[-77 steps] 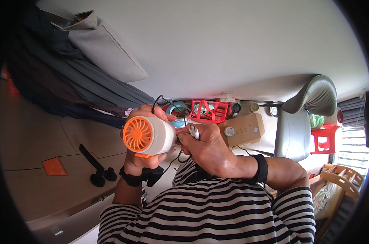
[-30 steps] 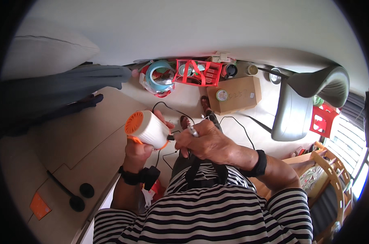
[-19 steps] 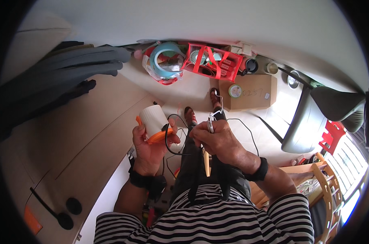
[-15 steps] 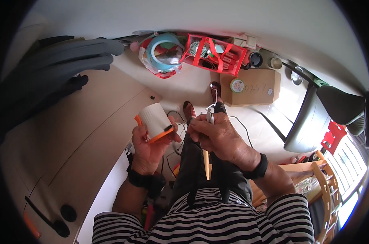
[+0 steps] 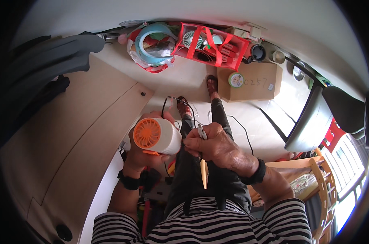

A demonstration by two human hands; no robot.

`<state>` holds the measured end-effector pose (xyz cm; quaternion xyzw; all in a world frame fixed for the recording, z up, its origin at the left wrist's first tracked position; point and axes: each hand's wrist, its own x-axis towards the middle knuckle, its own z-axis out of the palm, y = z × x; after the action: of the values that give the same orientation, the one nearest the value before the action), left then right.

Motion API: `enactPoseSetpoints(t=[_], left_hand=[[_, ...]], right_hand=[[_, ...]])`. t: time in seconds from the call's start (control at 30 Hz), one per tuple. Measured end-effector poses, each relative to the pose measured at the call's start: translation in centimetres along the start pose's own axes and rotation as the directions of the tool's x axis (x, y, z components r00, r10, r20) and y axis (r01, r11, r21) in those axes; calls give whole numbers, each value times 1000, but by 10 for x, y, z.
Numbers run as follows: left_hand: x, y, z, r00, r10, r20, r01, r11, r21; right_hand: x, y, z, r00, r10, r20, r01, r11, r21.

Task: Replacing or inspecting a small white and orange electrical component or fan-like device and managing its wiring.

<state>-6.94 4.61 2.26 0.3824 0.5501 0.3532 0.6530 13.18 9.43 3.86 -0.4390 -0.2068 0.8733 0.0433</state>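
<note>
A small white cylindrical fan (image 5: 171,137) with an orange slotted grille rests in my left hand (image 5: 154,157). The grille faces up toward me and to the left; an orange tab shows along its lower side. Close by on the right, my right hand (image 5: 212,143) is closed, thumb and fingers pinched. From its grip sticks out a small silver-white piece (image 5: 202,131) whose kind I cannot make out. The pinched fingertips are right beside the fan's far end; whether they touch it is unclear. A thin black cable (image 5: 179,99) loops up between the two hands.
Along the wall stand a bag with a blue ring (image 5: 140,46), a clear red-trimmed bag (image 5: 233,63) and a cardboard box (image 5: 255,94). A dark chair (image 5: 308,122) is at right, a wooden rack (image 5: 321,179) below it. A beige panel (image 5: 83,122) borders the left.
My left hand has turned the fan so its grille now faces me. My right hand has shifted slightly down, still pinching, and the white cord above it has dropped away from there.
</note>
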Motion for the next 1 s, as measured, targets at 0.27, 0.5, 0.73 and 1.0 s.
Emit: enactPoseSetpoints(t=[0.27, 0.5, 0.73, 1.0], left_hand=[[-15, -21, -2, 998, -58, -5, 57, 961, 272], [-18, -19, 0, 983, -183, 19, 183, 952, -245], [-31, -33, -17, 969, -235, 76, 240, 817, -525], [-20, -45, -6, 949, -282, 139, 302, 700, -647]], right_hand=[[16, 23, -6, 997, -71, 32, 73, 995, -66], [11, 54, -50, 961, -185, -204, 161, 978, -131], [-54, -27, -53, 875, -26, -484, 70, 995, 74], [-108, -54, -53, 800, -119, -588, 431, 796, 424]])
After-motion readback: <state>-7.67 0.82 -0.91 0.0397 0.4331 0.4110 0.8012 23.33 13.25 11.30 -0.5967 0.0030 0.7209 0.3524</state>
